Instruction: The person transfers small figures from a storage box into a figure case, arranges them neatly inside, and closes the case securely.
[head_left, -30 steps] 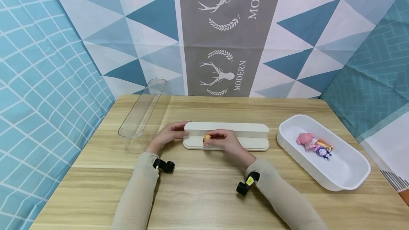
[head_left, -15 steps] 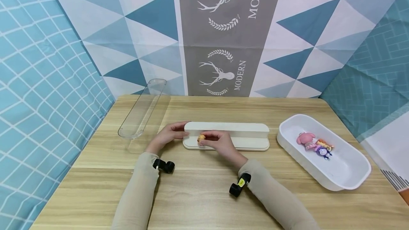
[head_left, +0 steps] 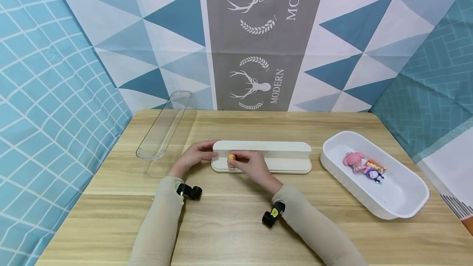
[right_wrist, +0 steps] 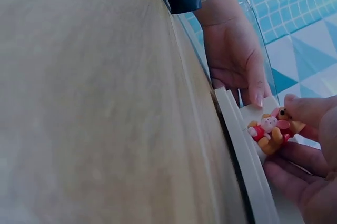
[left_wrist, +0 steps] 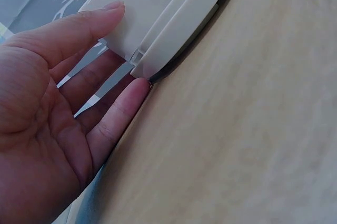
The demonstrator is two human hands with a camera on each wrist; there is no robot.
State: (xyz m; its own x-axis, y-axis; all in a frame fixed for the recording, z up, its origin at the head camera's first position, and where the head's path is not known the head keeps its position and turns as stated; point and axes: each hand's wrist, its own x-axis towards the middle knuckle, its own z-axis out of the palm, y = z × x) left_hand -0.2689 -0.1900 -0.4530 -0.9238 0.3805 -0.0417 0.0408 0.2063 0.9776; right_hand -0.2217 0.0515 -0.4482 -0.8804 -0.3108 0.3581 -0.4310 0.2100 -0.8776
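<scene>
A cream two-step display stand point(head_left: 284, 163) lies lengthwise across the middle of the table. My left hand point(head_left: 194, 158) holds its left end: in the left wrist view the thumb rests on the upper step's face, and the other fingers reach behind and beside the end. Over the lower step, near that end, my right hand point(head_left: 255, 168) pinches a small toy figurine point(head_left: 231, 158) between thumb and fingers. The right wrist view shows the figurine point(right_wrist: 271, 129) as an orange-yellow bear with a pink piglet in front. Its underside is at or just above the step; which, I cannot tell.
To the right stands a white plastic tray point(head_left: 402, 192) with several small figurines point(head_left: 363, 166), one pink and one purple among them. A clear, long cover point(head_left: 166, 128) stands at the left. Patterned cloth point(head_left: 258, 40) hangs behind the table.
My right hand has moved left along the lower step with the figurine, toward the stand's left end. My left hand has stayed at that end.
</scene>
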